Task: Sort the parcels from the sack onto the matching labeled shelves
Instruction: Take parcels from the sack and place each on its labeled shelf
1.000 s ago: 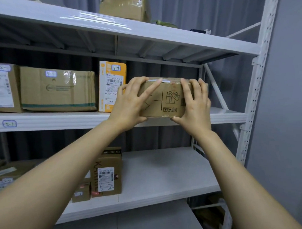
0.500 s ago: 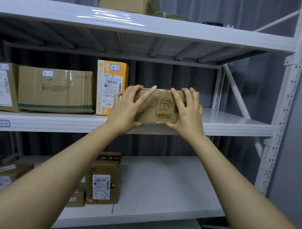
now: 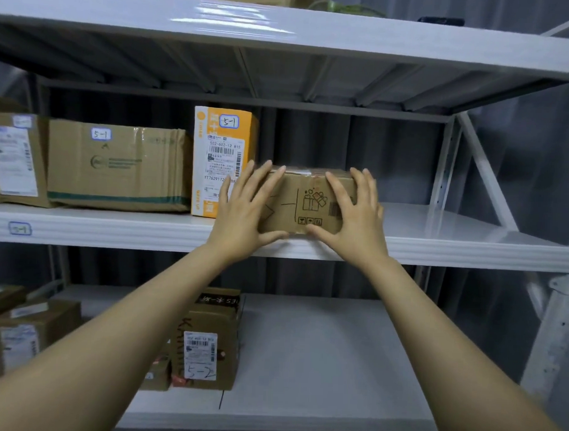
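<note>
Both forearms reach up from the lower corners of the frame to its centre, bare and nearly straight. The left hand and the right hand lie flat against the front face of a small cardboard parcel. The fingers are straight and spread, with their tips at the top edge. Each thumb runs along the bottom edge. Neither hand is closed around the parcel; they press on it.

The parcel is on the middle shelf, at its front edge, just right of an upright orange and white box that carries a tag "5-1". It seems to rest on the shelf board, but the thumbs hide the bottom edge, so I cannot tell for sure. It is a low, rectangular box of plain brown corrugated card, with clear tape on top and black printed symbols on the front.

The shelf is smooth white painted metal, and a small label reading "5-1" is on its front lip at the left. Further left stands a wide brown carton with glossy tape and a green stripe. On the lower shelf stands a brown box marked "5-2".
</note>
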